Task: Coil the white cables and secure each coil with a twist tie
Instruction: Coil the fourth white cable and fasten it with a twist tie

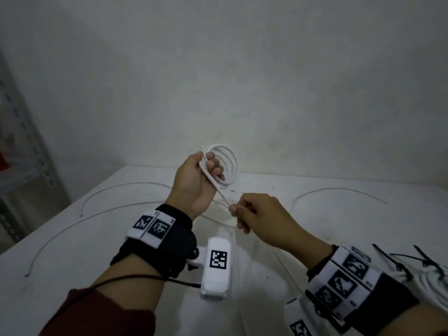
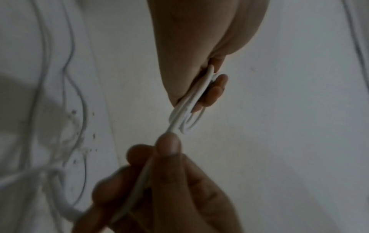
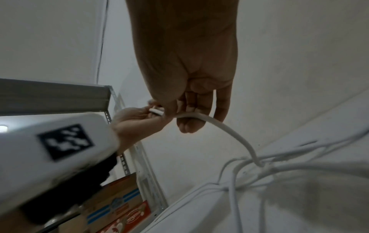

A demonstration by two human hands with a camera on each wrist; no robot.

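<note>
Head view: the left hand (image 1: 194,180) grips one coil of thin white round cable (image 1: 224,163), raised above the white table (image 1: 121,238). Its free tail runs down and toward the right hand (image 1: 261,219), which pinches it just below the coil. Two more loose cables lie on the table beyond the hands. Black ties (image 1: 400,260) lie beside the right wrist.

Left wrist view: fingers curl round several stacked loops.

Right wrist view: thumb and fingers close on the tail; slack trails to the table.
</note>
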